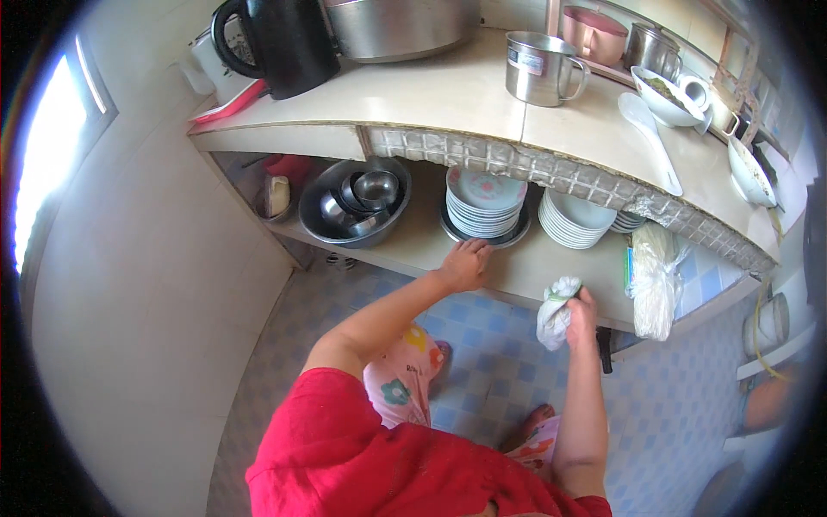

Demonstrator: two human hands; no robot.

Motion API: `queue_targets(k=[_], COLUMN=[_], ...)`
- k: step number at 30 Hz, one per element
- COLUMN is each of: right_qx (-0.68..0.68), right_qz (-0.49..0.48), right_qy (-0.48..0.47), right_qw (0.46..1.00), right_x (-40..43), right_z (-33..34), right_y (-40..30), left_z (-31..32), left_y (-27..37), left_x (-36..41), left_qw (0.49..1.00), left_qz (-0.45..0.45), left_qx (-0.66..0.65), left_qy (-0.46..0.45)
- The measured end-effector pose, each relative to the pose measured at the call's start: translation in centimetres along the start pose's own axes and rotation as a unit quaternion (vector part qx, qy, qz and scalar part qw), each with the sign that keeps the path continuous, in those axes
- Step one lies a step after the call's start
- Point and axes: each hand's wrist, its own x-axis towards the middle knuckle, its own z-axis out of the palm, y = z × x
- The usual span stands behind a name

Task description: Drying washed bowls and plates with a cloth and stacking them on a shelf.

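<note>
My left hand [466,263] is at the front edge of a dark metal tray [496,242], which bears a stack of white bowls [484,207] with a pink pattern inside the top one. Whether its fingers grip the rim cannot be told. In my right hand [583,313] is a bunched white cloth [557,316], held in front of the shelf's edge. Behind it, to the right of the tray, a second stack of white bowls [575,220] stands on the shelf [536,271].
On the shelf's left is a large metal basin [352,236] holding several steel bowls; on its right lies a plastic-wrapped bundle [652,284]. The counter overhead has a broken tiled edge [491,155] and carries a steel mug [539,71], a black kettle [284,48] and a white spoon [652,142].
</note>
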Motion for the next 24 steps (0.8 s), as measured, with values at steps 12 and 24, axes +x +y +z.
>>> queue_targets(k=[12,24], right_qx=[-0.019,-0.012], right_qz=[0.043,0.049], right_qy=[-0.009,0.001], right_qw=[0.999,0.999], right_x=[1.0,-0.4], right_z=[0.3,0.4], right_y=[4.2,1.5], left_z=[-12.9,-14.9], left_y=[-12.7,-15.5], left_x=[-8.5,-6.2], left_qw=[0.919,0.935], left_qz=[-0.134,-0.245], left_qx=[0.368,0.233], left_qy=[0.056,0.103])
